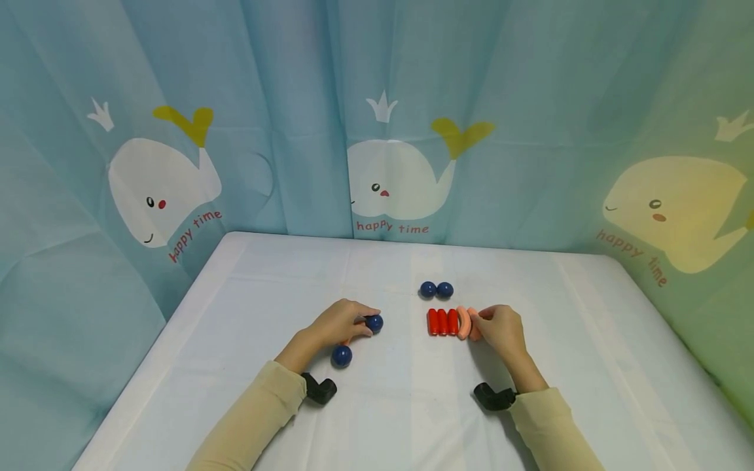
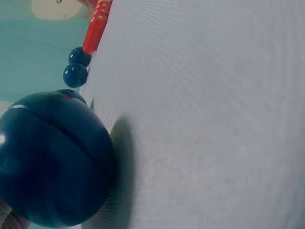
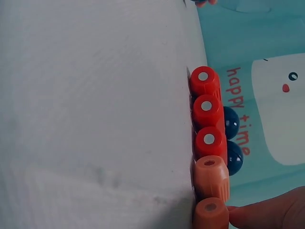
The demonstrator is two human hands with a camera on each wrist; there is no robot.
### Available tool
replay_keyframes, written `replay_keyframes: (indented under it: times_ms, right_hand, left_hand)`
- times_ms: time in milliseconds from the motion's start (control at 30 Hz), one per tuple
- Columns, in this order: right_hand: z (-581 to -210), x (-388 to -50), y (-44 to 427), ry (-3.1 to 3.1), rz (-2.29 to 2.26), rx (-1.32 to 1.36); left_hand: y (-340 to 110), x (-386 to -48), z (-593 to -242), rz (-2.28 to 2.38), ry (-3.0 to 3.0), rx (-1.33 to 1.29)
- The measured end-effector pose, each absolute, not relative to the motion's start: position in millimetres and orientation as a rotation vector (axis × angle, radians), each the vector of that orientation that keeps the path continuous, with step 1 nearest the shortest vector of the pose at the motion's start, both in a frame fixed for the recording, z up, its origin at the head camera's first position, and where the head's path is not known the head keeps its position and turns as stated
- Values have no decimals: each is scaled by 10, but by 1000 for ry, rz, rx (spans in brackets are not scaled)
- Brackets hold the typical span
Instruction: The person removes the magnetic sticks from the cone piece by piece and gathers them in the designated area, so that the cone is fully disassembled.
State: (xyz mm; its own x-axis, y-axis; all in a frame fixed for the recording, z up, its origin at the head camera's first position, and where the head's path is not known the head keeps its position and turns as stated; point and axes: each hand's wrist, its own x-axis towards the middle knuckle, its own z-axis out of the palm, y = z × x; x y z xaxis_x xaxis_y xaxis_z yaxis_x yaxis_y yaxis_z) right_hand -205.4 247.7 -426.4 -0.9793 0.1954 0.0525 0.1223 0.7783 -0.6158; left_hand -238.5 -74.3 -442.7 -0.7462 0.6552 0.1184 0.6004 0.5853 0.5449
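Observation:
My left hand (image 1: 343, 322) pinches a blue ball (image 1: 374, 324) between thumb and fingers, low over the white table. Nearer me lies another blue ball (image 1: 341, 356), which looms large in the left wrist view (image 2: 55, 160). A bit of something orange (image 1: 346, 341) shows under the left hand, mostly hidden. On the right, a row holds three red ridged cylinders (image 1: 442, 322) and two curved orange pieces (image 1: 464, 323). My right hand (image 1: 502, 329) pinches the outermost orange piece (image 3: 211, 214) at the row's right end; that piece sits close against its neighbour (image 3: 211, 176).
Two blue balls (image 1: 436, 290) touch each other just behind the red cylinders. A white cloth covers the table (image 1: 389, 418). A blue curtain (image 1: 306, 131) printed with whales hangs along the far edge and sides. Black wrist mounts (image 1: 321, 390) stick out below both hands.

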Motion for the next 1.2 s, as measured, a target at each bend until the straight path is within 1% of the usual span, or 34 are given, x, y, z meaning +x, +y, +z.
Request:
replay_keyframes:
  times_ms: [233, 400, 500, 700, 833, 1067, 1200]
  right_hand:
    - [-4238, -2035, 2503, -2857, 992, -261]
    - [-4219, -2026, 2515, -2800, 976, -257]
    - [-4185, -2021, 2465, -2752, 981, -210]
    - [-4095, -2012, 2244, -2746, 1047, -97]
    - [-4096, -2016, 2054, -2750, 1109, 2]
    - [-4251, -2033, 1696, -2715, 1198, 342]
    - [-4308, -2028, 1499, -2720, 1203, 462]
  left_hand:
    - [-769, -2377, -4467, 867, 2762, 1088]
    - [-838, -2289, -4391, 817, 2860, 883]
    - [-886, -2213, -4329, 792, 2874, 760]
    - [-903, -2117, -4323, 813, 2872, 721]
    - [-861, -2098, -4344, 844, 2871, 737]
    - [-794, -2122, -4392, 846, 2927, 738]
    - [-768, -2146, -4409, 857, 2924, 771]
